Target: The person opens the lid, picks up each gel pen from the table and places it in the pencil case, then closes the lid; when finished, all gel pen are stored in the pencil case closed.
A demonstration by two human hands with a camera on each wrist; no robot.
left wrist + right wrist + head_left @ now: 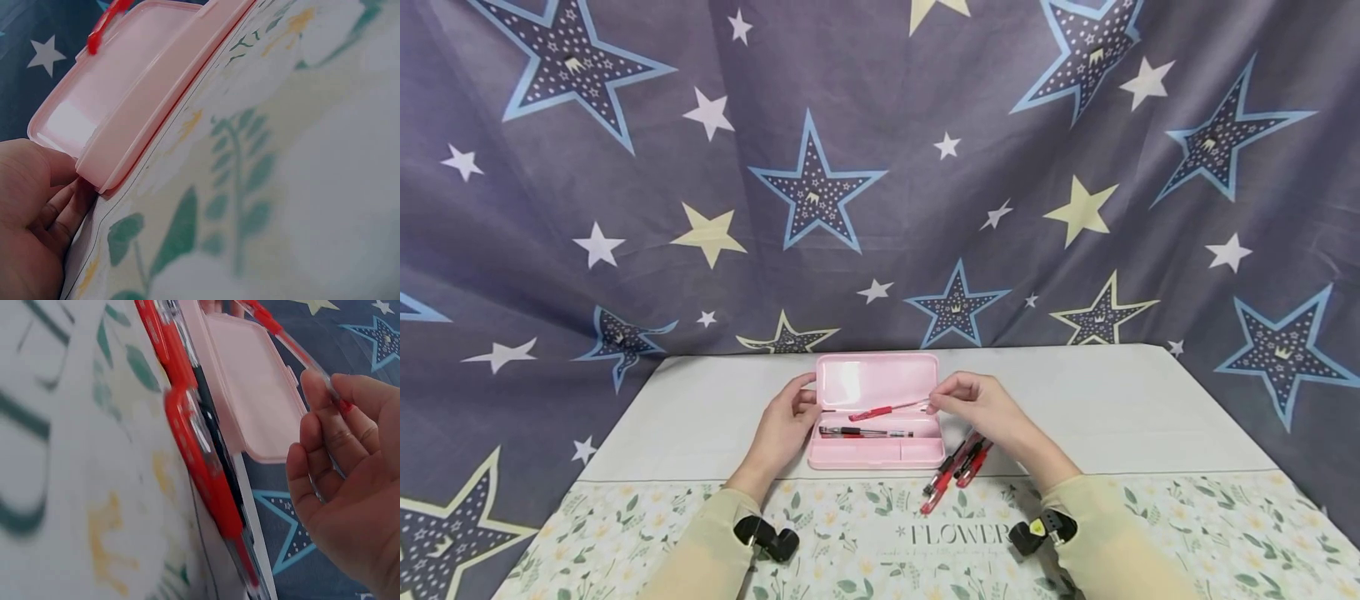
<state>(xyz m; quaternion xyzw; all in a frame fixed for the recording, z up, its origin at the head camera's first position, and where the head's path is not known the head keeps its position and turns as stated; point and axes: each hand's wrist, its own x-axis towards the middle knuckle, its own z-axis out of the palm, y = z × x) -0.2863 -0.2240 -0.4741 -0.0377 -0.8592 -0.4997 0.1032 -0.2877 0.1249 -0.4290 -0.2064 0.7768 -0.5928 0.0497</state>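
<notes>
An open pink pencil case (pixel 876 454) lies on the table with its lid raised at the back. My left hand (pixel 786 425) holds the case's left end, thumb at the corner in the left wrist view. Between the thumb and fingers of my right hand (pixel 981 404) is the clear end of a red gel pen (pixel 872 412); its red end slants left over the case. Inside the case's rear compartment lies a black gel pen (pixel 850 432), with some red showing beside it. Several red and black pens (pixel 203 459) lie in a pile below my right hand.
The front of the table bears a flowered cloth (pixel 850 558) with lettering; behind it the surface is plain white. A dark star-patterned curtain (pixel 880 225) hangs along the table's back edge. A low divider marks off the case's front compartment.
</notes>
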